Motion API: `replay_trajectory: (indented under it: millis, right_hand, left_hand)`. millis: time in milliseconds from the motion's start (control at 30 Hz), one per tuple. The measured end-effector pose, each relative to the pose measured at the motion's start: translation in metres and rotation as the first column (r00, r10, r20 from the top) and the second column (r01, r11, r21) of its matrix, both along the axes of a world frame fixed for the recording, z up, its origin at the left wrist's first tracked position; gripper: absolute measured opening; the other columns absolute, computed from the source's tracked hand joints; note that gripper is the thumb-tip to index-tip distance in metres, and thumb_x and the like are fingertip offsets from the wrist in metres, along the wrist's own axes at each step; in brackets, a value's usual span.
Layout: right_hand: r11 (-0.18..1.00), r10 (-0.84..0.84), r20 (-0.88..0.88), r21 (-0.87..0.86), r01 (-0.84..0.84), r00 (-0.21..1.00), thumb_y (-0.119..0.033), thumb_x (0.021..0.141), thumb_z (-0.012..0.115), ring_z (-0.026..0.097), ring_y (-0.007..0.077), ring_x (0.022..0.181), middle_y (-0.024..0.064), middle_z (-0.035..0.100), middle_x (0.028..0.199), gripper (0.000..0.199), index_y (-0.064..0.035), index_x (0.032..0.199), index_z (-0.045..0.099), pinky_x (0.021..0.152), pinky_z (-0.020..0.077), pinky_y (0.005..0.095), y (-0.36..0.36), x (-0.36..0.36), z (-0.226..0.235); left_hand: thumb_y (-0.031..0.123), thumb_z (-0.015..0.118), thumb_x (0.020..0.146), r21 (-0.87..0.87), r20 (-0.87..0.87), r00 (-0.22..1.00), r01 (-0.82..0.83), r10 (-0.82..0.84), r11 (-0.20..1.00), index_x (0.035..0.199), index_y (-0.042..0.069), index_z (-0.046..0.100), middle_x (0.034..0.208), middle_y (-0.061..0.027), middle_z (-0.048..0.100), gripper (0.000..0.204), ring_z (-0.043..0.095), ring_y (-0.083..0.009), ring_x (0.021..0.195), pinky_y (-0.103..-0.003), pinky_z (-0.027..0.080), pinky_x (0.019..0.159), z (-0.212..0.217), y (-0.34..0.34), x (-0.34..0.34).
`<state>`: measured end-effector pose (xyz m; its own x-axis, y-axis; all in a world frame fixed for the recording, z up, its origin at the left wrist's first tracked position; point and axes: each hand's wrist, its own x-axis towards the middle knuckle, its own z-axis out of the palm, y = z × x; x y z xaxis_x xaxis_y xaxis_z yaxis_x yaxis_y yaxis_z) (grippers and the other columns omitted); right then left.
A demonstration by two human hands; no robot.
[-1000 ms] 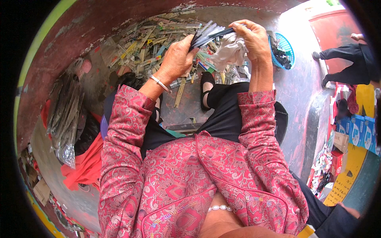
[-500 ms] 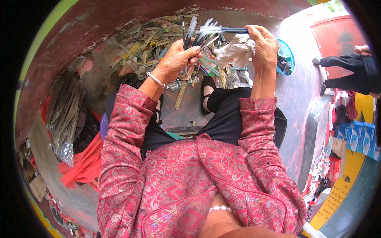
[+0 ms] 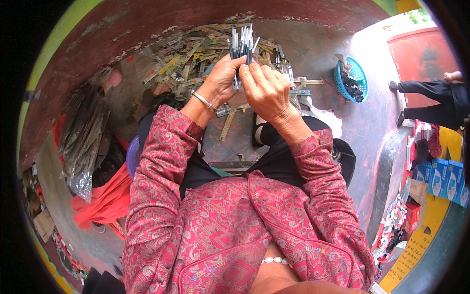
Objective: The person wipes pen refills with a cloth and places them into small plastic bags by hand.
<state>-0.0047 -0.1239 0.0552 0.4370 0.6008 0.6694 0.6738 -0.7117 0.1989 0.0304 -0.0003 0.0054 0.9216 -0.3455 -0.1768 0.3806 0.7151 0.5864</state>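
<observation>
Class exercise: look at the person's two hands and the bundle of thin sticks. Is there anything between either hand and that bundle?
Nothing visible is. The left hand and the right hand both close directly on the bundle of thin sticks, which stands upright between them, its upper ends fanning out above the fingers. The heap of packets lies on the floor beyond, apart from the grip.

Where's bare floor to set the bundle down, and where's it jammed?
Bare floor lies between the person's knees, below both hands. Another bare stretch runs between the strip pile and the blue basket. Crowded: the pile ahead of the left hand and right hand, which grip the bundle.
</observation>
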Motion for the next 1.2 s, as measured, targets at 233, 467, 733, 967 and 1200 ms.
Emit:
replay_trajectory:
  millis: [233, 467, 733, 967, 1200]
  right_hand:
    - [0.983, 0.027, -0.145, -0.175, -0.052, 0.989, -0.012, 0.067, 0.054, 0.052, 0.0154, 0.063, 0.0033, 0.049, 0.072, 0.010, -0.0067, 0.076, 0.053, 0.053, 0.0419, 0.0259, 0.003, -0.003, -0.004]
    - [0.985, 0.029, -0.332, -0.153, -0.084, 0.943, -0.013, 0.067, 0.058, 0.056, 0.0191, 0.066, 0.0051, 0.051, 0.075, 0.022, -0.0066, 0.088, 0.053, 0.054, 0.0450, 0.0292, -0.007, -0.001, 0.002]
    - [0.971, 0.215, -0.524, 0.202, -0.124, 0.824, -0.011, 0.068, 0.065, 0.060, 0.0197, 0.064, 0.0066, 0.059, 0.072, 0.025, -0.0056, 0.092, 0.057, 0.054, 0.0476, 0.0293, -0.027, -0.013, 0.030]
    - [0.628, 0.217, -0.346, 0.766, 0.141, 0.913, -0.008, 0.074, 0.063, 0.060, 0.0173, 0.062, 0.0090, 0.062, 0.071, 0.007, -0.0020, 0.078, 0.062, 0.058, 0.0473, 0.0262, -0.024, 0.019, 0.040]
    - [0.900, 0.071, -0.157, 0.436, 0.004, 0.985, -0.015, 0.074, 0.062, 0.056, 0.0220, 0.065, 0.0057, 0.052, 0.074, 0.023, -0.0133, 0.096, 0.056, 0.054, 0.0444, 0.0315, 0.000, 0.051, 0.005]
  left_hand:
    - [0.010, 0.046, 0.086, -0.161, -0.058, 0.994, 0.086, -0.096, 0.983, 0.110, -0.004, 0.049, 0.097, -0.0115, 0.058, 0.028, 0.057, -0.0167, 0.084, -0.029, 0.047, 0.078, 0.010, 0.010, 0.001]
    - [0.007, 0.054, 0.083, 0.048, 0.017, 0.998, 0.053, -0.054, 0.997, 0.111, -0.002, 0.049, 0.089, -0.0064, 0.058, 0.029, 0.055, -0.0127, 0.080, -0.025, 0.047, 0.075, 0.004, 0.008, 0.001]
    - [0.010, 0.050, 0.087, 0.088, -0.071, 0.997, -0.038, 0.044, 0.995, 0.109, -0.001, 0.049, 0.082, -0.0049, 0.055, 0.025, 0.054, -0.0109, 0.068, -0.027, 0.051, 0.062, 0.007, 0.007, 0.005]
    - [0.010, 0.049, 0.086, 0.386, 0.226, 0.971, -0.021, -0.073, 0.922, 0.087, 0.003, 0.054, 0.075, -0.0002, 0.056, 0.009, 0.051, -0.0075, 0.063, -0.023, 0.044, 0.057, 0.011, -0.013, -0.013]
    - [0.004, 0.045, 0.081, 0.711, 0.359, 0.882, -0.046, -0.305, 0.702, 0.110, -0.002, 0.049, 0.097, -0.0068, 0.057, 0.029, 0.052, -0.0134, 0.090, -0.025, 0.044, 0.077, 0.025, -0.010, -0.027]
